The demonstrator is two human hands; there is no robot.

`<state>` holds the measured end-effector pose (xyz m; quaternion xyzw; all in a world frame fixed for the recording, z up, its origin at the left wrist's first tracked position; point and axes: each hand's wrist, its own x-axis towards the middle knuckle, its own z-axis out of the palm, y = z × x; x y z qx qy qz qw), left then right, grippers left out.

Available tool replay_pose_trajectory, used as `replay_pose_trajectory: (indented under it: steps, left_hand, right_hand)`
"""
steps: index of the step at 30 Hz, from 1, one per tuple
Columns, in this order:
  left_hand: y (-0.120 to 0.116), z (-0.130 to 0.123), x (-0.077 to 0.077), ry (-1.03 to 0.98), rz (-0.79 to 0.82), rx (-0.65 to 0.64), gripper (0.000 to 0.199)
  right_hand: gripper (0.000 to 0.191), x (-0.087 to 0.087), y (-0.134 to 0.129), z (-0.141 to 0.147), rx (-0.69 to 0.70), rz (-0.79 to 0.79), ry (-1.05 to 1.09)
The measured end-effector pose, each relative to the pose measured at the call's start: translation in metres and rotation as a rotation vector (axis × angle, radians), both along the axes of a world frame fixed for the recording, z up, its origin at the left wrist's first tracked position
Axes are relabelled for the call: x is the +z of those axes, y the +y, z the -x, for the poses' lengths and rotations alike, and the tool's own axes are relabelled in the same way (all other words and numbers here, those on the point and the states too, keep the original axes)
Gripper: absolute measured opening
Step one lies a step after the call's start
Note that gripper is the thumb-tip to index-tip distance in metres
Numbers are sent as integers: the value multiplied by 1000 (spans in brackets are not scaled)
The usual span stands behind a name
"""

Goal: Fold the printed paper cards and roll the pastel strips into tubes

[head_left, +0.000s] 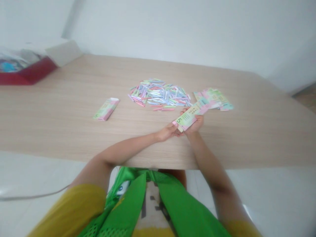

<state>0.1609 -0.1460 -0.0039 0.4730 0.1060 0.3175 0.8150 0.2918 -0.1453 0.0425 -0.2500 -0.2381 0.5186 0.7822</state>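
Note:
A flat pastel green and pink carton (189, 116) marked with a 5 is held between both hands above the table. My left hand (170, 131) pinches its lower left end, by a small flap. My right hand (196, 124) wraps round its middle from beneath, thumb on the near edge. Just beyond, a fanned pile of similar flat cartons (217, 98) lies to the right. Many small pastel sticks (160, 93) are heaped at the table's centre. A box-shaped carton (107, 109) of the same colours lies left of the heap.
The wooden table (74, 131) reaches a white wall at the back. At the far left stands a red box (37, 70) with a raised pale flap and plastic-wrapped contents. A cable (37, 196) runs below the table's front edge on the left.

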Motion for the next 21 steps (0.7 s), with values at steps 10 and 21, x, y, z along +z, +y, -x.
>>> replay_pose_trajectory:
  steps: [10,21]
  left_hand:
    - [6,5,-3,70,14,-37,64]
    - [2,16,18,0,223,-253,37]
  right_hand:
    - [33,6,-3,4,-114,29,-99]
    - [34,4,-9,14,-109,-5,-153]
